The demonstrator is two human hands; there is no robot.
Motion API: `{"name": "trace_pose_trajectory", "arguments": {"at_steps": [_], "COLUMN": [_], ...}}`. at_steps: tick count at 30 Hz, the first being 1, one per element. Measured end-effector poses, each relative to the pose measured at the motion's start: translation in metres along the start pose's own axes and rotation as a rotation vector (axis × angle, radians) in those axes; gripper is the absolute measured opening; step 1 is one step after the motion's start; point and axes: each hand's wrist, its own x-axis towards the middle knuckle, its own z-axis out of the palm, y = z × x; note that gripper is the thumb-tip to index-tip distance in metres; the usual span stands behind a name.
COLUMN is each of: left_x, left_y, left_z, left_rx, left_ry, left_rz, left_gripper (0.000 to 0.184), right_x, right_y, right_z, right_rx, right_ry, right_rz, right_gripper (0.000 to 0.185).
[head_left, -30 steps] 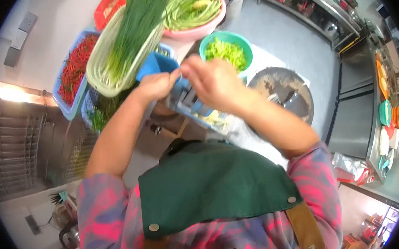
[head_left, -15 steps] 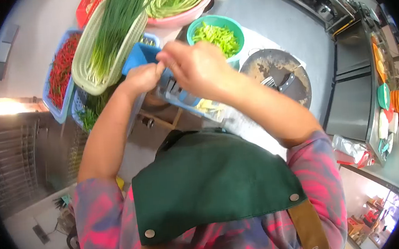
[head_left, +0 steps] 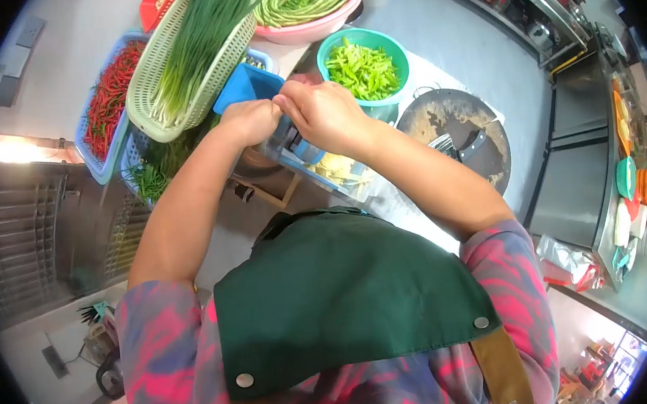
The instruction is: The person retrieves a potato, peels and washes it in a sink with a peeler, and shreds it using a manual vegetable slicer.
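Note:
My left hand (head_left: 252,122) and my right hand (head_left: 322,112) meet above a blue plastic container (head_left: 240,85), fingers curled and thumbs close together. Whatever they pinch, if anything, is too small or too covered to make out. Beneath them sits a clear-and-blue box (head_left: 299,158), mostly covered by my right hand. Pale yellow sliced pieces (head_left: 336,168) lie just beyond its near edge. To the right of my hands stands a green bowl (head_left: 403,82) of chopped green vegetable (head_left: 362,70).
At left, a pale basket (head_left: 140,114) holds long green chives (head_left: 194,56); red chillies (head_left: 112,101) fill a blue basket (head_left: 83,137). A pink basin (head_left: 310,32) holds long beans (head_left: 289,3). A worn round wok (head_left: 427,118) with a dark-handled cleaver (head_left: 473,144) lies right.
The view has shifted, so the baskets and bowl sit slightly further right and lower. My right hand has turned and come down a little, and the hands still meet.

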Motion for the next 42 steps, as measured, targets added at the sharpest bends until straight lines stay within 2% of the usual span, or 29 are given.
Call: {"name": "trace_pose_trajectory", "arguments": {"at_steps": [2,3,5,8,9,11,12,13,14,15,16,18,20,21,23,26,28,29,31,32,33,34,35,37,39,40,42], "left_x": [0.002,0.005,0.004,0.002,0.002,0.003,0.003,0.002,0.002,0.001,0.001,0.015,0.01,0.008,0.013,0.009,-0.002,-0.007,-0.013,-0.006,-0.009,-0.011,-0.01,-0.006,-0.011,-0.012,-0.009], "left_y": [-0.012,-0.014,-0.009,-0.001,0.0,0.0,0.002,0.005,0.006,0.001,-0.006,-0.017,-0.008,-0.005,-0.005,-0.002,0.008,0.013,0.02,0.009,0.009,0.011,0.006,-0.003,0.001,0.004,0.005], "left_z": [0.01,0.011,0.01,0.006,0.003,0.002,0.002,0.002,0.001,0.0,0.011,0.019,0.011,0.006,0.012,0.011,0.003,-0.001,-0.003,0.015,0.011,0.01,0.012,0.016,0.003,-0.002,0.011], "left_rx": [-0.055,-0.05,-0.087,-0.123,-0.129,-0.008,0.058,0.05,0.04,0.039,0.017,-0.036,-0.08,-0.096,-0.079,0.023,0.065,0.034,-0.027,-0.109,-0.214,-0.322,-0.41,-0.58,-0.483,-0.433,-0.429], "left_ry": [0.049,0.005,0.025,-0.015,-0.033,-0.065,-0.08,-0.078,-0.058,-0.042,-0.021,0.058,-0.016,-0.05,-0.034,-0.006,0.061,0.104,0.168,0.356,0.386,0.409,0.392,0.359,0.25,0.204,0.349], "left_rz": [0.039,0.002,-0.026,-0.03,-0.025,-0.01,0.006,0.008,-0.001,-0.015,0.02,0.096,-0.002,-0.048,-0.004,0.019,0.085,0.05,0.001,0.037,0.055,0.073,0.116,0.206,0.153,0.126,0.129], "left_gripper": [0.062,0.068,0.068,0.066,0.065,0.062,0.06,0.059,0.058,0.057,0.057,0.057,0.057,0.057,0.054,0.048,0.037,0.036,0.031,0.027,0.025,0.023,0.022,0.021,0.023,0.024,0.021], "right_x": [0.005,0.008,0.01,0.009,0.007,0.0,-0.01,-0.013,-0.009,-0.002,-0.003,0.003,0.013,0.013,0.011,-0.003,-0.011,-0.009,-0.01,-0.009,-0.007,-0.003,0.001,0.014,0.017,0.017,0.03], "right_y": [-0.016,-0.028,-0.044,-0.044,-0.045,-0.031,-0.004,0.013,0.011,0.012,0.008,-0.01,-0.038,-0.041,-0.04,-0.014,0.02,0.01,0.016,0.022,0.032,0.038,0.078,0.128,0.163,0.18,0.215], "right_z": [-0.024,-0.041,-0.069,-0.08,-0.081,-0.048,-0.007,0.019,0.022,0.019,0.015,-0.02,-0.063,-0.072,-0.077,-0.034,0.015,0.008,0.008,0.006,-0.001,-0.023,-0.019,-0.053,-0.067,-0.064,-0.048], "right_rx": [-0.003,-0.002,0.028,0.067,0.042,-0.042,-0.076,-0.111,-0.067,-0.032,0.005,-0.029,0.062,0.017,-0.057,-0.074,-0.101,-0.107,0.029,0.098,0.411,0.512,0.596,0.454,0.316,0.221,0.032], "right_ry": [0.002,-0.019,0.015,0.065,0.028,0.004,0.101,0.037,0.139,0.095,0.038,0.104,0.176,0.122,0.077,0.104,0.157,0.019,0.002,-0.011,0.04,0.063,0.287,0.469,0.423,0.379,0.305], "right_rz": [-0.013,0.013,-0.017,-0.094,-0.045,0.058,-0.068,-0.071,-0.053,-0.029,0.014,-0.023,-0.07,-0.08,-0.078,-0.07,-0.23,-0.084,-0.066,-0.059,0.058,0.201,0.271,0.32,0.475,0.473,0.439], "right_gripper": [0.017,0.017,0.015,0.024,0.015,0.014,0.014,0.015,0.016,0.017,0.017,0.018,0.019,0.019,0.019,0.019,0.025,0.017,0.014,0.013,0.018,0.019,0.018,0.016,0.016,0.017,0.019]}}
